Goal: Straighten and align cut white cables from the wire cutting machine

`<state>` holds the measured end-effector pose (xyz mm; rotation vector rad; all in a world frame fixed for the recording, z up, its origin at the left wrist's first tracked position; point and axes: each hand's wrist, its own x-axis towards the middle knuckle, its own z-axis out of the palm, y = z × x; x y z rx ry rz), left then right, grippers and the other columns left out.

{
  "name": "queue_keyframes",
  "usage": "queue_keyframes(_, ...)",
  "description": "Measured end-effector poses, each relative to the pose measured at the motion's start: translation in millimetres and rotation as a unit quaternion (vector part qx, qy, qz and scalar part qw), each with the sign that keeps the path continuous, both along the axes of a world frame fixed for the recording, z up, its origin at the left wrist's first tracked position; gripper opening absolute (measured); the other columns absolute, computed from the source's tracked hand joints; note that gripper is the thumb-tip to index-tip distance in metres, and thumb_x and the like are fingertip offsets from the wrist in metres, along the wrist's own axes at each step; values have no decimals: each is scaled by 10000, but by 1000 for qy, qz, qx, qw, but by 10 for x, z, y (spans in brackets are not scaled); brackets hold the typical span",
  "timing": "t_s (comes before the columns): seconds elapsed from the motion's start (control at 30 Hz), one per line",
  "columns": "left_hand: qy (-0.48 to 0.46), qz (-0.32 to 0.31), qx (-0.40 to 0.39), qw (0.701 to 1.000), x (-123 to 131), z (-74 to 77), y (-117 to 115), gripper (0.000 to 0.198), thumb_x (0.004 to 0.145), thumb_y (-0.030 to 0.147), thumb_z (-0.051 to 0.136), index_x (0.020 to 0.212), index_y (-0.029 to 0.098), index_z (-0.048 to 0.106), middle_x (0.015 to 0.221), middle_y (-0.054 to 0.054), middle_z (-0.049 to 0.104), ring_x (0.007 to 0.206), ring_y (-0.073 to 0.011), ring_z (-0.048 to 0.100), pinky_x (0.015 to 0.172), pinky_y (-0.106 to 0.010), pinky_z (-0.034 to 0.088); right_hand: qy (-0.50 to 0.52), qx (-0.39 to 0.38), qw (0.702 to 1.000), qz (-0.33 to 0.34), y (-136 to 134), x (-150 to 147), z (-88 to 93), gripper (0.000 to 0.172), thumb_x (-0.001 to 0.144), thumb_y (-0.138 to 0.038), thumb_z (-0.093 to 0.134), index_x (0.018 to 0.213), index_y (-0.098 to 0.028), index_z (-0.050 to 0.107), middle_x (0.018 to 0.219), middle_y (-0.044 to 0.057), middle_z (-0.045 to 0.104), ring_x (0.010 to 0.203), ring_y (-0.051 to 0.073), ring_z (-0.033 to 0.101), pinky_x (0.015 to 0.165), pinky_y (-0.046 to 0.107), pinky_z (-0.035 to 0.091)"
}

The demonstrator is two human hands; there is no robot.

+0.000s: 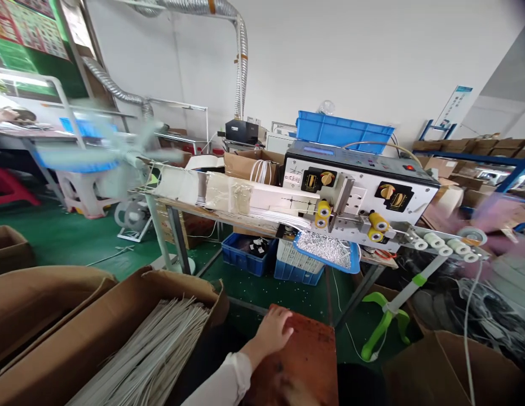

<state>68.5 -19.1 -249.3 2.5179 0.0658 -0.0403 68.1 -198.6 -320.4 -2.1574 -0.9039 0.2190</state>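
1. Cardboard carton [118,316] with its flaps open sits just left of the left hand [270,332], packed with straight white cable lengths [148,349] that fan toward the lower left.
2. Wire-cutting machine [359,192] stands on the bench [215,217], well beyond the grip. It has a white front, black panels with brass-coloured dials, and yellow rollers. A small label [293,178] on its front carries dark characters too small to read.
3. Reddish-brown board [296,361] lies directly under the grip, its surface scuffed and darkly stained, and reaches the bottom of the view.
4. Blue crate [245,254] sits under the bench, ahead of the grip and slightly left.
5. Blue tray [325,251] of small white pieces rests tilted above the crates, straight ahead of the grip.
6. Left hand lies palm down on the board's far edge, fingers [283,318] curved over it, with the forearm rising from the lower left in a white sleeve [222,380]. The fingers are neither spread nor clenched; whether the grip has hold of the board, I cannot tell.
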Motion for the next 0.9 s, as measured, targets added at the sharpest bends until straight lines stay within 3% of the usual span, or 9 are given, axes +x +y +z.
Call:
queue_keyframes(0.07, 21, 107, 46, 993, -189, -360, 85, 535, 895, 331, 408, 1409, 191, 456, 1499, -112, 408, 1414, -305, 298, 1174, -458, 222, 89, 23, 995, -45, -118, 118, -120, 412, 923, -532, 435, 909, -189, 663, 655, 5, 602, 523, 148, 569, 454, 251, 469)
queue_keyframes(0.13, 54, 169, 81, 981, -344, -694, 56, 606, 909, 403, 393, 1487, 232, 345, 1568, -74, 297, 1451, -283, 227, 1185, -420, 203, 184, 67, 973, -124, -270, 275, -249, 481, 853, -642, 414, 801, -225, 649, 475, -34, 472, 392, 155, 487, 385, 250, 398)
queue_keyframes(0.2, 62, 194, 89, 975, -433, -940, -7, 622, 927, 447, 350, 1516, 259, 282, 1573, -66, 287, 1425, -269, 295, 1154, -379, 259, 220, 103, 951, -189, -399, 406, -362, 470, 775, -681, 480, 758, -241, 645, 427, -36, 426, 375, 178, 472, 387, 273, 393)
queue_keyframes(0.27, 58, 197, 79, 975, -454, -1071, -46, 612, 940, 454, 308, 1521, 268, 265, 1548, -78, 328, 1352, -261, 414, 1088, -346, 346, 183, 111, 953, -212, -466, 462, -438, 419, 757, -646, 529, 736, -246, 654, 445, -16, 471, 413, 208, 518, 432, 299, 440)
queue_keyframes(0.33, 51, 194, 69, 977, -431, -1110, -45, 631, 938, 458, 299, 1526, 238, 249, 1527, -94, 356, 1300, -252, 475, 1026, -307, 400, 132, 112, 962, -213, -473, 442, -472, 363, 776, -592, 541, 728, -255, 665, 540, 16, 582, 513, 246, 603, 520, 327, 498)
queue_keyframes(0.43, 33, 206, 65, 976, -384, -1100, -12, 685, 938, 458, 280, 1533, 130, 199, 1525, -132, 350, 1339, -235, 433, 1031, -259, 389, 60, 114, 970, -204, -442, 357, -484, 285, 811, -519, 544, 750, -271, 670, 724, 40, 687, 680, 283, 677, 647, 355, 533)
queue_keyframes(0.57, 63, 251, 53, 964, -358, -1095, 18, 691, 948, 455, 273, 1503, 45, 237, 1491, -191, 388, 1317, -252, 461, 1019, -254, 392, 30, 100, 974, -203, -424, 315, -503, 245, 828, -482, 547, 763, -271, 653, 707, 34, 683, 644, 280, 668, 639, 358, 519)
queue_keyframes(0.73, 106, 259, 1, 960, -344, -1108, 72, 633, 957, 462, 329, 1458, 76, 318, 1311, -173, 587, 1147, -246, 601, 927, -269, 436, 12, 63, 979, -195, -378, 347, -513, 287, 859, -490, 509, 756, -252, 630, 686, 31, 666, 622, 257, 653, 616, 327, 498)
queue_keyframes(0.9, 110, 253, -25, 961, -328, -1094, 108, 640, 956, 492, 323, 1449, 84, 319, 1323, -178, 580, 1171, -262, 584, 922, -301, 443, 21, 35, 982, -186, -433, 417, -488, 386, 896, -524, 437, 767, -222, 638, 695, 41, 663, 633, 211, 642, 620, 273, 487)
